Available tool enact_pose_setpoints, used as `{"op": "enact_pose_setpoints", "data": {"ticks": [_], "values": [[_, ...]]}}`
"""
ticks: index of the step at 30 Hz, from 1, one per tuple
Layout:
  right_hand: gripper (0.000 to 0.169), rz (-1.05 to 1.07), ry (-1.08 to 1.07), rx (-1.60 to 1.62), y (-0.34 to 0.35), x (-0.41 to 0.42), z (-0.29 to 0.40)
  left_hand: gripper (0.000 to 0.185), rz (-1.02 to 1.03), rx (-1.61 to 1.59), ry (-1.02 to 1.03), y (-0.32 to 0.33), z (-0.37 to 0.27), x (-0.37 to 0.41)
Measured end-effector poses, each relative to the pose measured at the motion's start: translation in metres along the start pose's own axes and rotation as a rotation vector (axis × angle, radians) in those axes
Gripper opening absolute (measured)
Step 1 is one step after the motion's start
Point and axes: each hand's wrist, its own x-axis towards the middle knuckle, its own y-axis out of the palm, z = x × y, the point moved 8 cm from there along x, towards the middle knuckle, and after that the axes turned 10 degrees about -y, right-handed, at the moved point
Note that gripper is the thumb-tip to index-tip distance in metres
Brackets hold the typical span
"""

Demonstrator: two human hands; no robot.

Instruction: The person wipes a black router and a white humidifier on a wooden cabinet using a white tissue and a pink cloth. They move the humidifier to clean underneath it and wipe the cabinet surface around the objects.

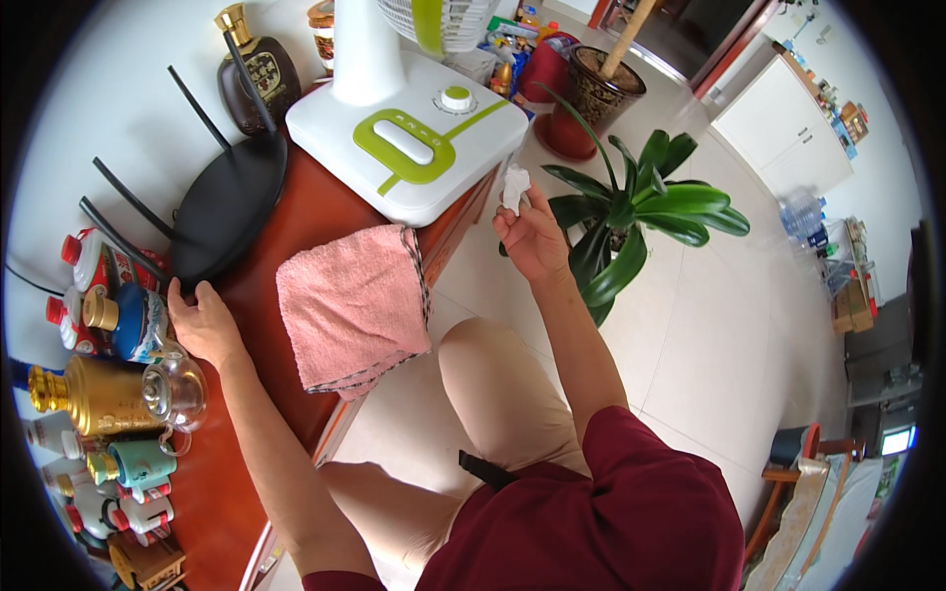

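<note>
My left hand [203,318] is at the near end of a black router [229,199] with several upright antennas, its fingertips touching or just beside the casing; whether they grip it cannot be told. In my raised right hand [533,235] a crumpled white tissue [516,185] is pinched between the fingers, beyond the cabinet's edge. A folded pink cloth [355,306] with a dark patterned border lies on the reddish wooden cabinet top [214,473], its corner over the front edge. Behind the cloth stands the white and green base of an electric fan [406,140].
Left of my left arm stand a glass teapot [177,391], a gold bottle [111,395], a blue bottle [140,321] and several other bottles. A dark brown bottle [259,81] is behind the router. Potted plants [628,199] stand on the tiled floor beyond my right hand.
</note>
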Motion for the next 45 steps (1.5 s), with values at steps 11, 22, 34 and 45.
{"op": "enact_pose_setpoints", "data": {"ticks": [11,22,34,45], "values": [[0.036,-0.039,-0.001,-0.115,0.036,-0.036,-0.01,0.042,0.086,-0.493,-0.223,0.002,0.015,0.001],[0.033,-0.077,-0.005,-0.565,0.059,-0.114,0.088,0.016,0.403,-0.454,0.282,-0.005,-0.085,-0.067],[0.034,-0.088,0.059,-0.557,0.041,-0.107,0.061,0.016,0.15,-0.395,0.368,-0.019,-0.087,-0.067],[0.029,-0.227,0.071,-0.744,-0.014,-0.197,0.148,0.046,0.778,0.099,1.099,-0.018,-0.114,-0.201]]}}
